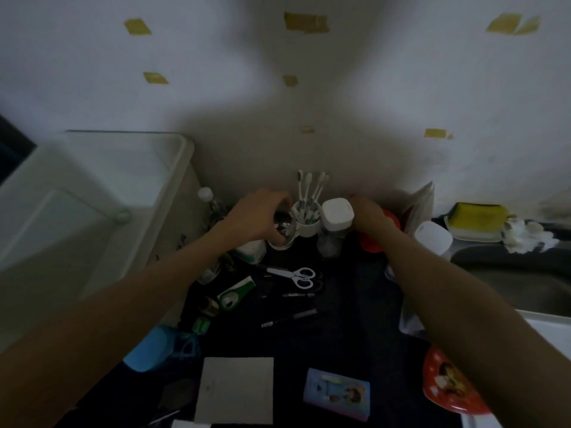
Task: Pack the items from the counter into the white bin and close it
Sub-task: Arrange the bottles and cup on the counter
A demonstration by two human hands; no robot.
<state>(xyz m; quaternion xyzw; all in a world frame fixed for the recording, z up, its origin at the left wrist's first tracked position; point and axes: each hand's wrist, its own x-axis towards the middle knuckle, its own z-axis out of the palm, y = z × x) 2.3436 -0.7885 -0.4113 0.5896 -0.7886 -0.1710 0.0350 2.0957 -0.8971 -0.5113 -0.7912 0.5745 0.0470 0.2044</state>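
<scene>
Two hands worked the counter's far edge: our left hand (262, 217) curled over a shiny metal cup (282, 231), apparently clamped on its rim; our right hand (369, 216) rested on a red-orange round container (372, 239), grip unclear. Open white plastic bin (182, 149) sat at the left edge, its inside hidden. We judged packing barely begun; next move: lift cup, carry left into bin.

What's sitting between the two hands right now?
In the head view, between the left hand and right hand stand a white cup of toothbrushes and a white-lidded jar, side by side.
</scene>
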